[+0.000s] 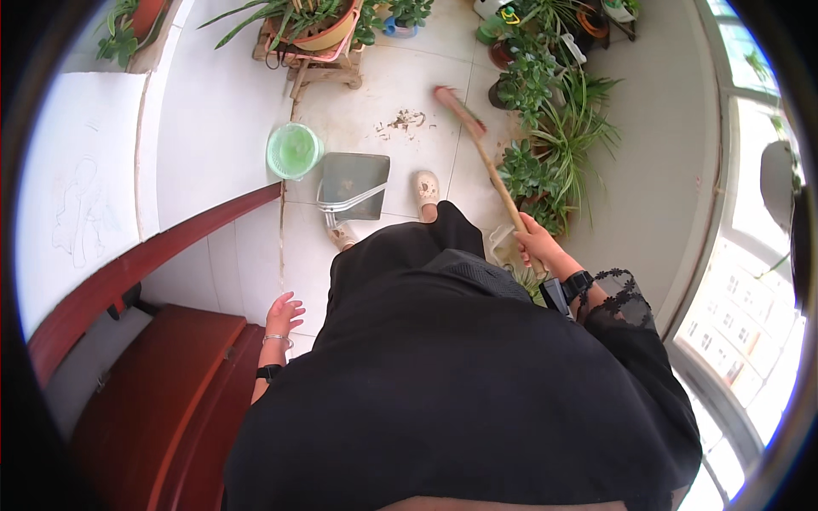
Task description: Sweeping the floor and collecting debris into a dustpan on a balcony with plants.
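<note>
In my right hand is the wooden handle of a broom, gripped near its upper end. Its reddish head is blurred and lies over the tiles, to the right of a small heap of dark dirt. My left hand hangs at my side with fingers apart and nothing in it. A grey dustpan rests on the floor in front of my left foot, its pale wire-like handle folded across it. Both feet wear beige clogs.
A green-lined waste bin stands against the left wall. Potted plants line the right side. Ahead, a large planter sits on a wooden stand. Behind my left hand is a red-brown wooden cabinet; windows run along the right.
</note>
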Available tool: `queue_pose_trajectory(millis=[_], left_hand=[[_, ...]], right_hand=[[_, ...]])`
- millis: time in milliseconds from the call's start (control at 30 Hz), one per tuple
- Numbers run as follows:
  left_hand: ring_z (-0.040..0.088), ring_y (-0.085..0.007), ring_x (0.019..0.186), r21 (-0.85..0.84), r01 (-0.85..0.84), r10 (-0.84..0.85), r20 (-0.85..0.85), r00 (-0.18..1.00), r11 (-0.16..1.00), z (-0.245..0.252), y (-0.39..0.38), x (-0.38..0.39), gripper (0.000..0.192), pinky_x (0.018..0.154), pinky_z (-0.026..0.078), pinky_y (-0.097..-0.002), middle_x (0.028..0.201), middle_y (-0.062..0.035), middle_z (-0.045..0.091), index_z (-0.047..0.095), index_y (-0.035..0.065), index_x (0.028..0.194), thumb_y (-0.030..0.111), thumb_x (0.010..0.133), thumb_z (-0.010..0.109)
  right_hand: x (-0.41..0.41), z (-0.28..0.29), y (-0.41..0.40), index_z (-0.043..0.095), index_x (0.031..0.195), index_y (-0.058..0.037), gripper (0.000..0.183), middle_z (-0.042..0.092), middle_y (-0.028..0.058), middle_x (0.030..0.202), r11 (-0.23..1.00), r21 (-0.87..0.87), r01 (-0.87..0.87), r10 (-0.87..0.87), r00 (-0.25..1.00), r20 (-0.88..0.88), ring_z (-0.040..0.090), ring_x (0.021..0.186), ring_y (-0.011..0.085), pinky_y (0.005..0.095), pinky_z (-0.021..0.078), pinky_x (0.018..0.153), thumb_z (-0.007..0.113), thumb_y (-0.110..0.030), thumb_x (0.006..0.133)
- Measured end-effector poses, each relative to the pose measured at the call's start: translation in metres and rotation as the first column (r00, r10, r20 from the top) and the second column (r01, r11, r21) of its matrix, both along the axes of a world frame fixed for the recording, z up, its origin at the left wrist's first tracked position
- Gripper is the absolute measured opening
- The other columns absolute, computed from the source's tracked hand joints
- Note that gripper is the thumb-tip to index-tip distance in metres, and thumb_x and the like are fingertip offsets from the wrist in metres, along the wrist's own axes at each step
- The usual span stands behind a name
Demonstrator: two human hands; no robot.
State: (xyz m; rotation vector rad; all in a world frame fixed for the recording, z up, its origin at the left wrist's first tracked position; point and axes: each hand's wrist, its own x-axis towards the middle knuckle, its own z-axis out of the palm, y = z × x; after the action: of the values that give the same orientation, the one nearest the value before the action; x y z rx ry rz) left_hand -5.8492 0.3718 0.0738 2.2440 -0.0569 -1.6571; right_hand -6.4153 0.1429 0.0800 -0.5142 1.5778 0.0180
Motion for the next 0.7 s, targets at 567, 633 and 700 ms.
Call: queue_pose_trajectory(millis=[567,633,700], left_hand=[[0.062,-0.0149,0.086,0.013,0.379,-0.379,0.097,0.920,0.925,-0.062,-0.046,0.264,0.039,0.067,0.050,-0.0291,0.106,-0.0073,0.063,0.050,0.0110,0.127,0.019,0.090,0.052],[0.062,-0.0147,0.085,0.026,0.413,-0.413,0.086,0.906,0.910,-0.081,-0.053,0.252,0.039,0.067,0.050,-0.0292,0.105,-0.0075,0.064,0.050,0.0109,0.127,0.020,0.089,0.053],[0.062,-0.0149,0.085,-0.014,0.484,-0.482,0.067,0.874,0.875,-0.103,-0.066,0.225,0.040,0.067,0.050,-0.0298,0.105,-0.0070,0.064,0.051,0.0112,0.127,0.022,0.088,0.055]], right_hand=[[0.115,-0.074,0.102,0.021,0.146,-0.0211,0.064,0.048,0.0030,0.065,0.929,-0.134,0.346,-0.363,0.922,-0.135,0.046,0.046,0.0133,0.0312,0.0422,0.041,0.052,-0.015,0.091],[0.138,-0.066,0.099,0.015,0.148,-0.0233,0.064,0.047,0.0031,0.067,0.911,-0.050,0.410,-0.412,0.909,-0.066,0.044,0.047,0.0128,0.0308,0.0422,0.042,0.049,-0.015,0.094],[0.156,-0.047,0.100,0.014,0.148,-0.0234,0.064,0.047,0.0027,0.067,0.906,-0.017,0.422,-0.422,0.906,-0.012,0.044,0.047,0.0124,0.0305,0.0421,0.043,0.049,-0.015,0.094]])
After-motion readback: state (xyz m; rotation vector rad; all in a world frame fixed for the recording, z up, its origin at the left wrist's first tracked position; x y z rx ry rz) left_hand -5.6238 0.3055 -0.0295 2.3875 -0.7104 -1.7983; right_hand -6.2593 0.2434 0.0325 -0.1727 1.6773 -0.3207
